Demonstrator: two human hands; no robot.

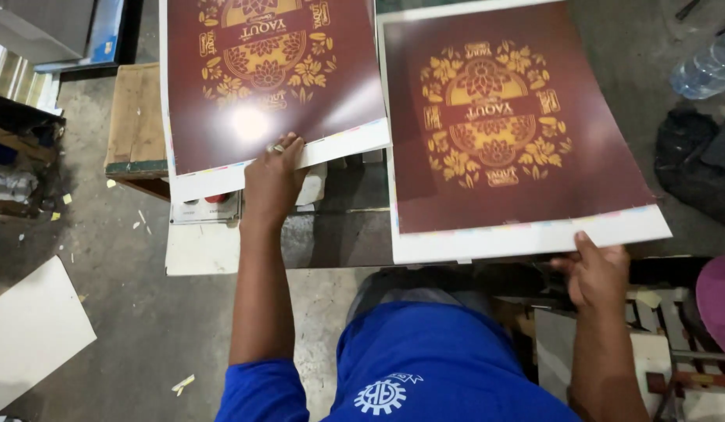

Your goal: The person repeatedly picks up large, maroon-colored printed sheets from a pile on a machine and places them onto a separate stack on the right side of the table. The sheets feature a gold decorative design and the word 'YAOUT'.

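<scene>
L hand (273, 178) lies flat, fingers spread a bit, pressing on the near white margin of the left printed sheet (268, 78); a ring shows on one finger. That sheet is dark maroon w/ a gold floral emblem, glossy, glare spot just above the hand. It runs away from the hand toward the top of view, its near edge under the fingertips, tilted slightly, lower at its left corner.

R hand (595, 272) pinches the near white edge of the right printed sheet (519, 133), thumb on top, other fingers hidden beneath, close to the sheet's near right corner. Same maroon and gold design; sheet stretches up and left from the hand, near edge sloping down to the left. The two sheets sit side by side, inner edges just about touching or overlapping near the middle; can't tell which.

Under them: stack of white sheets (202, 246) and a wooden pallet (136, 117) at left, on a grey concrete floor (128, 312). Loose white board (30, 332) lies bottom left. Plastic bottle (706, 70) top right. Blue shirt (425, 367) fills the bottom centre.
</scene>
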